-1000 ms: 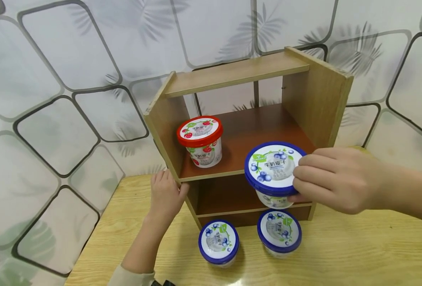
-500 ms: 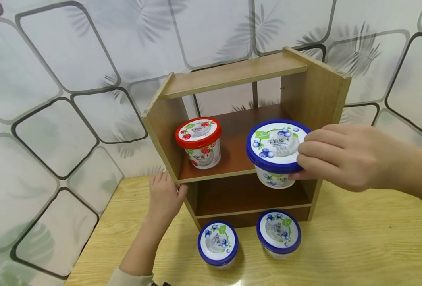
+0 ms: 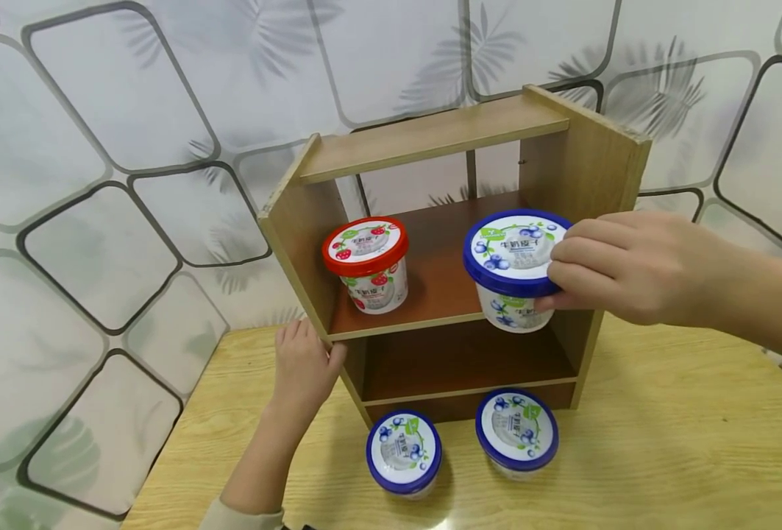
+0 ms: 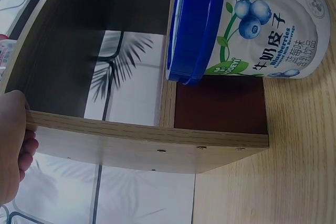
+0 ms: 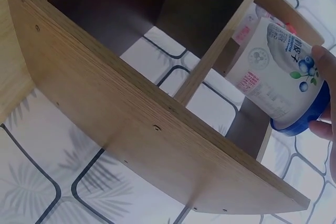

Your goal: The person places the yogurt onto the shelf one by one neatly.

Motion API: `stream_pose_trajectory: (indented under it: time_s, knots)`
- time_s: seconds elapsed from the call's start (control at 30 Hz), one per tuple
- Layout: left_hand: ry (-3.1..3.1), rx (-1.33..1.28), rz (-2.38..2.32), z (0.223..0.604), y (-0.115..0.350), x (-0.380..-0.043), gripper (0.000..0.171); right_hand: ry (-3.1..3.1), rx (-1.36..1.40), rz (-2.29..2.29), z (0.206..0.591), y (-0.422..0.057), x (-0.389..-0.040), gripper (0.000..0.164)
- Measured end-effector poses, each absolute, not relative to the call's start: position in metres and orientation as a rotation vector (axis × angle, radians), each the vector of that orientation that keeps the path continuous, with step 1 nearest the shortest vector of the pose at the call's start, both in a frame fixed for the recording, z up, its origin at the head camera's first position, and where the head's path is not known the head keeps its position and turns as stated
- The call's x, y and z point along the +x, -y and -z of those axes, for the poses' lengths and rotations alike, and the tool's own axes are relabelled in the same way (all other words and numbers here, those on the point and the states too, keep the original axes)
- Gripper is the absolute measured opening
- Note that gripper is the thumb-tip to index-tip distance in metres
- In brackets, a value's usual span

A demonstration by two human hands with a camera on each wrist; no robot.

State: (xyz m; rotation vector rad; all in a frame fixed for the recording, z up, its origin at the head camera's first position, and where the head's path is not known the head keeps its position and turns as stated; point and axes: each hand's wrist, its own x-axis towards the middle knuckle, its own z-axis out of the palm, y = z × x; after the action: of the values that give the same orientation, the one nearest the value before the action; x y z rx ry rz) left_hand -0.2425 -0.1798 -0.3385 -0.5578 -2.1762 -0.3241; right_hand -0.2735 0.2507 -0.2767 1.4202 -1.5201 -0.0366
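Note:
My right hand (image 3: 629, 269) grips a blueberry tub (image 3: 516, 254) with a blue lid by its right side. The tub hangs upright in front of the upper shelf, and its printed side also shows in the right wrist view. My left hand (image 3: 306, 364) holds the left side panel of a small wooden shelf unit (image 3: 430, 149). In the left wrist view its fingers (image 4: 27, 148) curl round the panel's edge. A strawberry tub (image 3: 367, 258) with a red lid stands at the left end of the upper shelf.
Two more blue-lidded tubs, a left one (image 3: 404, 450) and a right one (image 3: 516, 429), stand on the wooden table (image 3: 682, 442) before the unit. The unit's right side panel (image 3: 602, 169) rises just behind the right hand. Patterned wall covering (image 3: 165, 103) is behind.
My right hand has lifted the blueberry tub from near the lower shelf's height to the upper shelf's front edge, lately slightly right. The left hand keeps its hold on the unit.

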Motion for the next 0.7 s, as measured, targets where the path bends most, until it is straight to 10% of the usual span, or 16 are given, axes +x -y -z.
stream_pose_trajectory:
  time_s: [0.23,0.7]
  knots:
    - [2.175,-0.563,0.333,0.339,0.179,-0.242,0.019,1.536,1.424,0.062,0.182,-0.173,-0.183,0.043]
    - [2.173,-0.564,0.333,0.339,0.179,-0.242,0.021,1.62,1.386,0.094,0.194,-0.181,-0.197,0.042]
